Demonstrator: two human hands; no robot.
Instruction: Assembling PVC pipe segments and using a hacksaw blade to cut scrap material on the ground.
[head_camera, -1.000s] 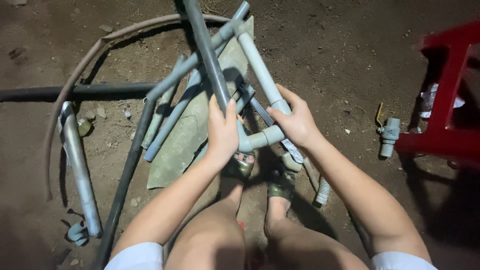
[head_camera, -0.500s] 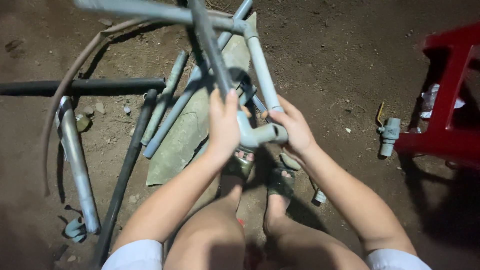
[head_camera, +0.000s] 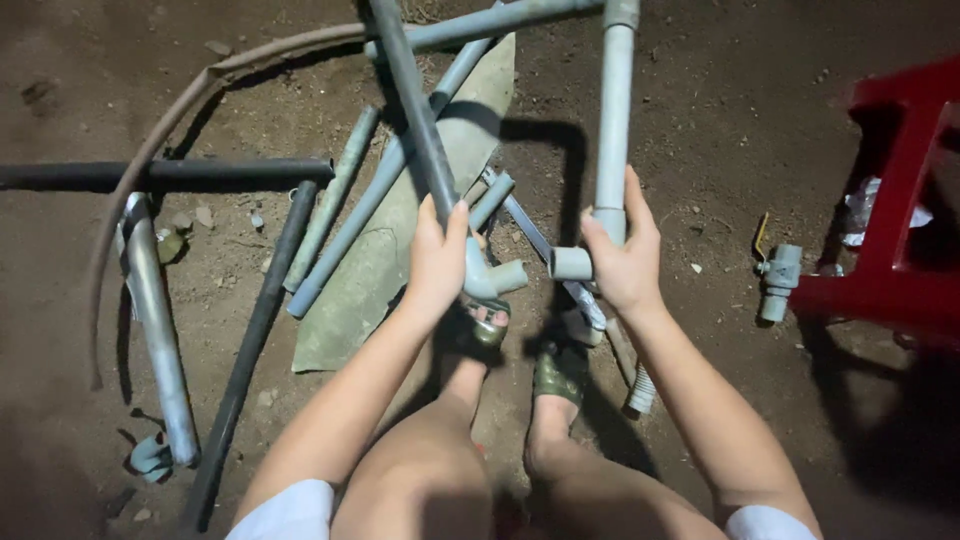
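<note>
Grey plastic pipe frame (head_camera: 612, 110), dusty, held up over dirt ground (head_camera: 700, 130): one dark pipe (head_camera: 415, 120) running up from the left hand (head_camera: 438, 262), one pale pipe rising from the right hand (head_camera: 622, 262), joined by a crossbar at top. Left fingers wrapped shut round the dark pipe just above an elbow (head_camera: 492, 280). Right fingers clamped on the pale pipe's lower end, its elbow fitting jutting left of the thumb. Loose pipes (head_camera: 340, 215) lying beneath; grey valve (head_camera: 778, 280) beside a red stool (head_camera: 900, 200).
</note>
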